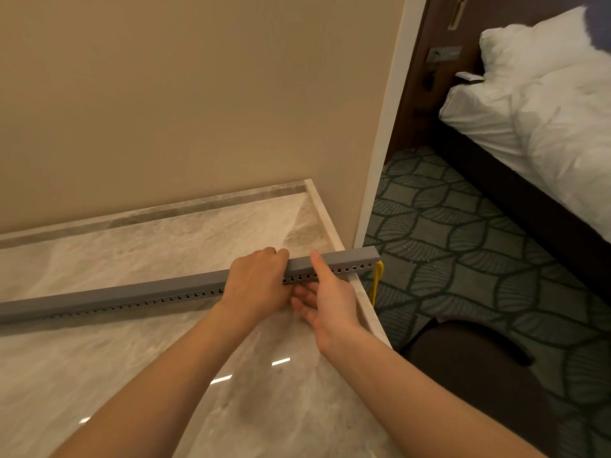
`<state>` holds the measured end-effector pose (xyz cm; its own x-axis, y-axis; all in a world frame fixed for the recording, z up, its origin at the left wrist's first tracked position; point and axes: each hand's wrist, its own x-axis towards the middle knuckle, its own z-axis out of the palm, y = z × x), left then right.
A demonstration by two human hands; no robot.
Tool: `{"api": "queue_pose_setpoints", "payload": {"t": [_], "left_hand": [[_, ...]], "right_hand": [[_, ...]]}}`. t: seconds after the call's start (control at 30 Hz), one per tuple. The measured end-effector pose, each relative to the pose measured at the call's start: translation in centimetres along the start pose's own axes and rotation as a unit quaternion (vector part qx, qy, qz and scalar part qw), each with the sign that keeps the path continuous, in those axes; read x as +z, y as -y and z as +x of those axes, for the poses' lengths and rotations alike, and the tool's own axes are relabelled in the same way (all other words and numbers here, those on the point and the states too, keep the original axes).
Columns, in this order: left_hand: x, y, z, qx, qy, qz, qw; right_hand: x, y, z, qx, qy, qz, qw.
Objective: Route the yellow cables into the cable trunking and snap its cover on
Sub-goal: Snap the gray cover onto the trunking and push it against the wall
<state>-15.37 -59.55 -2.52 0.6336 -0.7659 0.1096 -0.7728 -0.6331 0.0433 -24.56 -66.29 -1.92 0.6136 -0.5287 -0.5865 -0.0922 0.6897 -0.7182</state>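
Clearly the trunking [132,294] runs under the left grip [254,282], right grip [330,302] alongside.

Arms: two, bare from wrist to lower frame edge.
Left hand [254,285]: bare skin throughout.
Right hand [330,302]: bare skin throughout.

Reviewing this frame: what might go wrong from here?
The cable trunking overhangs the marble tabletop at its right end; pressing there may tip it. The yellow cables dangle from that end and may snag or pull out. The left hand and right hand crowd one spot, so fingers may get pinched.
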Motion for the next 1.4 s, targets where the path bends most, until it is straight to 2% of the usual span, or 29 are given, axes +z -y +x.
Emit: {"api": "queue_pose_setpoints", "payload": {"t": [0.1, 0.17, 0.23, 0.27, 0.33, 0.4, 0.43, 0.47, 0.57, 0.63, 0.73, 0.8, 0.87, 0.93, 1.0, 1.07, 1.4], "left_hand": [[-0.4, 0.7, 0.2, -0.005, 0.009, -0.010, 1.000], [-0.4, 1.0, 0.3, 0.003, 0.001, 0.004, 1.000], [-0.1, 0.6, 0.2, 0.015, -0.004, 0.026, 1.000], [0.0, 0.3, 0.3, 0.020, -0.005, 0.035, 0.999], [0.4, -0.9, 0.5, 0.028, -0.008, 0.045, 0.999], [0.7, -2.2, 0.9, 0.032, -0.016, 0.048, 0.998], [0.6, -2.8, 1.0, 0.030, -0.021, 0.050, 0.998], [0.6, -3.3, 1.3, 0.028, -0.025, 0.053, 0.998], [0.4, -4.0, 2.0, 0.012, -0.039, 0.058, 0.997], [0.3, -4.0, 2.2, 0.001, -0.033, 0.047, 0.998], [-0.6, -3.2, 2.4, 0.003, 0.031, -0.027, 0.999], [-1.8, -2.3, 3.1, -0.002, 0.114, -0.104, 0.988], [-2.7, -1.7, 3.9, 0.000, 0.167, -0.131, 0.977], [-2.8, -1.7, 4.1, 0.011, 0.149, -0.089, 0.985], [-2.4, -2.3, 3.9, 0.020, 0.097, -0.042, 0.994], [-1.9, -2.5, 3.9, 0.028, 0.070, -0.038, 0.996], [-1.2, -2.7, 3.6, 0.014, 0.085, -0.059, 0.995]], "right_hand": [[-0.7, 0.9, -0.1, -0.016, 0.036, -0.106, 0.994], [-1.5, 2.6, -0.2, -0.007, 0.109, -0.265, 0.958], [-2.3, 5.0, -0.2, -0.043, 0.168, -0.417, 0.892], [-2.4, 6.4, 0.1, -0.098, 0.173, -0.460, 0.865], [-2.4, 8.9, 1.3, -0.259, 0.122, -0.526, 0.801], [-1.8, 10.4, 3.1, -0.373, 0.066, -0.614, 0.693], [-1.3, 10.6, 3.9, -0.380, 0.059, -0.668, 0.638], [-1.0, 10.7, 4.7, -0.354, 0.068, -0.715, 0.599], [-0.5, 9.8, 6.0, -0.266, 0.152, -0.808, 0.503], [-0.3, 9.3, 6.2, -0.270, 0.170, -0.834, 0.451], [-0.4, 8.8, 6.6, -0.296, 0.159, -0.834, 0.437], [-0.6, 8.6, 6.6, -0.324, 0.170, -0.838, 0.406], [-0.4, 8.8, 6.1, -0.346, 0.178, -0.844, 0.368], [-0.1, 9.1, 6.0, -0.358, 0.167, -0.847, 0.355], [0.0, 9.2, 6.1, -0.363, 0.161, -0.850, 0.346], [0.0, 9.1, 6.2, -0.358, 0.161, -0.850, 0.351], [-0.8, 8.6, 6.4, -0.388, 0.143, -0.839, 0.353]]}}
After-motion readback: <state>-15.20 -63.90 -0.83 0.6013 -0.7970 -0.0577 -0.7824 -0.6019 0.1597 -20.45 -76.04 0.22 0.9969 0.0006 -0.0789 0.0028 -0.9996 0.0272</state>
